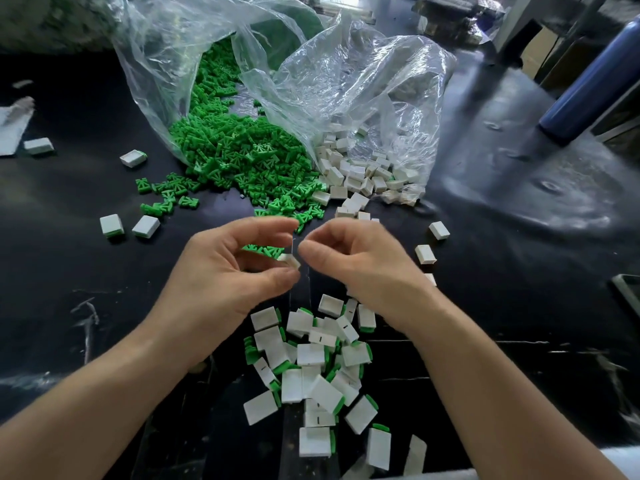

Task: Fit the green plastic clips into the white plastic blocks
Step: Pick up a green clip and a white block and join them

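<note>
Our left hand [228,271] pinches a white block [289,260] in its fingers, dead center. Our right hand [353,265] sits curled just beside it, can't tell if it grips anything. Loose green clips [242,157] heap at 12 o'clock, fitted blocks [311,368] at 6 on the surface [485,237].

A black table [519,306] carries clear bags [363,81], green clips [242,157] and white blocks [439,230].

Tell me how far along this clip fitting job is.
Done: a pile of fitted blocks lies nearest the person, green edges showing. In hand: the left hand pinches a white block, the right hand meeting it. Left: heaps of loose green clips and empty white blocks spill from the bags.
</note>
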{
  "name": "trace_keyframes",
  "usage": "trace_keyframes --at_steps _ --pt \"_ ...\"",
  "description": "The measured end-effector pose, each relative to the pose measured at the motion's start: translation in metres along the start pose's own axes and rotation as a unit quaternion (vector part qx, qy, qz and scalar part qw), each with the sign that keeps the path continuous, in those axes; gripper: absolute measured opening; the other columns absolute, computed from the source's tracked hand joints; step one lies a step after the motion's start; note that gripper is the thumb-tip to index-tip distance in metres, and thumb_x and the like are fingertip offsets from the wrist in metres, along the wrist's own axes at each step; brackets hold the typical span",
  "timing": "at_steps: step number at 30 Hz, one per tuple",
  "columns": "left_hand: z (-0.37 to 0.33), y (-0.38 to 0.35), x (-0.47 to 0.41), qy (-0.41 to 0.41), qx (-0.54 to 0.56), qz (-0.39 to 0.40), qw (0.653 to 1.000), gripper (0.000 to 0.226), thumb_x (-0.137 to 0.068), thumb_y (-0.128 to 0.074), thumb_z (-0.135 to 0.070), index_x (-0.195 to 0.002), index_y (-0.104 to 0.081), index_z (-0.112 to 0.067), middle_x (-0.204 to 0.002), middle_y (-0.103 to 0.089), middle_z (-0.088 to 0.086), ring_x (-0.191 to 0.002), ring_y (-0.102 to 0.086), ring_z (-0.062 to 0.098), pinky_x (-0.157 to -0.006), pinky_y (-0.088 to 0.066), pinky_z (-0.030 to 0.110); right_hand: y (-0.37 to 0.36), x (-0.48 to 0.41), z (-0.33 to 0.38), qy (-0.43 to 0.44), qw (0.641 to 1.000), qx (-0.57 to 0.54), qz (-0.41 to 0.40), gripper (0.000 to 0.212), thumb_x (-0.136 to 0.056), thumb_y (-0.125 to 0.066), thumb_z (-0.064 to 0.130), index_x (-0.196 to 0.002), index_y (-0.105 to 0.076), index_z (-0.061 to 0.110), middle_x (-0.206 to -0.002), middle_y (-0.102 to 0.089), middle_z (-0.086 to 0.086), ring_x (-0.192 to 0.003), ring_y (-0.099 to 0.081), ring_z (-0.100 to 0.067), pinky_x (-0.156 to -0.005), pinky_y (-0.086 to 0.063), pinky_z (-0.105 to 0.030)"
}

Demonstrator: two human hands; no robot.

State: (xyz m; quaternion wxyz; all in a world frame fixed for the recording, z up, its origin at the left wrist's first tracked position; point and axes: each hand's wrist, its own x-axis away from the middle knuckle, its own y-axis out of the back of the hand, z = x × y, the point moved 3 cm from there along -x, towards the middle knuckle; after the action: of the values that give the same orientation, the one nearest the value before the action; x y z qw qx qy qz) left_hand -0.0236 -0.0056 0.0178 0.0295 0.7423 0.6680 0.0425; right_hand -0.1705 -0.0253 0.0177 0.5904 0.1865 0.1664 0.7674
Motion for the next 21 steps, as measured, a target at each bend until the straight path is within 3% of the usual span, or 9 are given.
trace_keyframes --at_steps 4,8,11,14,17,21 --pt "0.001 -0.001 -0.001 0.000 -0.028 -0.008 1.000 0.025 -0.072 -0.070 0.008 -0.075 -0.072 -0.016 -0.070 -0.073 0.002 -0.057 -0.064 0.004 -0.055 -0.050 0.012 -0.012 0.001 0.000 -0.005 0.999 -0.017 0.028 0.015 -0.086 -0.062 0.027 -0.072 -0.062 0.024 -0.071 -0.060 -0.002 -0.066 -0.051 -0.010 -0.065 -0.045 -0.035" --pt "0.002 0.008 -0.006 0.011 -0.018 -0.072 0.997 0.018 -0.082 -0.062 -0.006 -0.076 -0.070 -0.021 -0.071 -0.072 -0.001 -0.056 -0.064 0.004 -0.048 -0.049 0.014 -0.002 -0.003 -0.003 0.024 0.996 0.054 -0.068 0.018 -0.086 -0.062 0.025 -0.068 -0.060 0.027 -0.062 -0.055 0.011 -0.059 -0.048 -0.002 -0.063 -0.043 -0.024" --pt "0.003 0.017 -0.010 0.013 -0.004 -0.108 0.994 0.019 -0.088 -0.056 -0.014 -0.077 -0.069 -0.023 -0.069 -0.071 -0.005 -0.056 -0.062 0.004 -0.045 -0.044 0.014 -0.003 -0.002 -0.002 0.038 0.990 0.104 -0.085 0.008 -0.086 -0.062 0.022 -0.084 -0.068 0.017 -0.072 -0.056 0.011 -0.070 -0.053 -0.007 -0.071 -0.045 -0.024" --pt "0.003 0.018 -0.010 0.013 -0.006 -0.119 0.993 0.012 -0.084 -0.061 -0.019 -0.076 -0.069 -0.022 -0.063 -0.069 -0.007 -0.051 -0.058 0.002 -0.042 -0.041 0.012 -0.016 -0.001 0.001 0.063 0.985 0.155 -0.053 0.020 -0.085 -0.063 0.025 -0.101 -0.068 0.016 -0.089 -0.055 0.006 -0.091 -0.054 -0.014 -0.085 -0.044 -0.030" --pt "0.003 0.018 -0.009 0.017 -0.092 -0.069 0.993 0.009 -0.073 -0.073 -0.013 -0.075 -0.071 -0.022 -0.063 -0.070 -0.010 -0.052 -0.059 0.001 -0.048 -0.043 0.009 -0.025 -0.003 0.001 0.064 0.978 0.198 -0.007 0.032 -0.086 -0.061 0.031 -0.116 -0.062 0.021 -0.100 -0.054 0.001 -0.101 -0.049 -0.017 -0.089 -0.040 -0.031" --pt "0.007 0.014 -0.008 0.035 -0.253 0.004 0.967 0.014 -0.067 -0.079 -0.016 -0.070 -0.072 -0.028 -0.063 -0.070 -0.009 -0.060 -0.063 0.003 -0.061 -0.048 0.018 -0.020 -0.006 0.001 0.051 0.977 0.208 -0.001 0.020 -0.085 -0.062 0.029 -0.103 -0.067 0.023 -0.096 -0.050 0.003 -0.097 -0.049 -0.016 -0.085 -0.039 -0.029"
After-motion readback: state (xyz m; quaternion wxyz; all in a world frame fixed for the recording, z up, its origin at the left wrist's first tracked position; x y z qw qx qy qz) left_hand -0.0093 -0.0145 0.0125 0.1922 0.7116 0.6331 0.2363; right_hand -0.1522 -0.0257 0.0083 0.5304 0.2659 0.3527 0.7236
